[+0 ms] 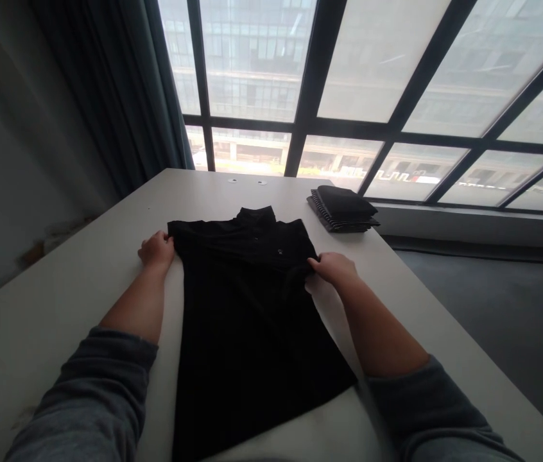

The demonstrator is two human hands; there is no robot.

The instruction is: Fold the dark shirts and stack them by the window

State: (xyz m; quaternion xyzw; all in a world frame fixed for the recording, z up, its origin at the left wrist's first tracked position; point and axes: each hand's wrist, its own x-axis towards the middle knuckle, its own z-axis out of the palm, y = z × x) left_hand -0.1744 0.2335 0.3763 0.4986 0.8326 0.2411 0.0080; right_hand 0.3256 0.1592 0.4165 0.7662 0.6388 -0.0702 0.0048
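Observation:
A black polo shirt (247, 333) lies spread on the white table, its collar pointing away from me and its hem towards me. Small buttons show near the collar. My left hand (156, 250) is closed on the edge of the sleeve at the shirt's left side. On the other side, my right hand (335, 265) pinches the right sleeve edge between thumb and fingers. The cloth around the right sleeve looks slightly raised and creased.
Beyond the shirt, a stack of folded dark clothes (343, 210) sits near the table's far right edge. The white table (108, 256) reaches towards large windows (262, 58). A dark curtain (122, 83) hangs at the left; grey floor (483, 295) lies to the right.

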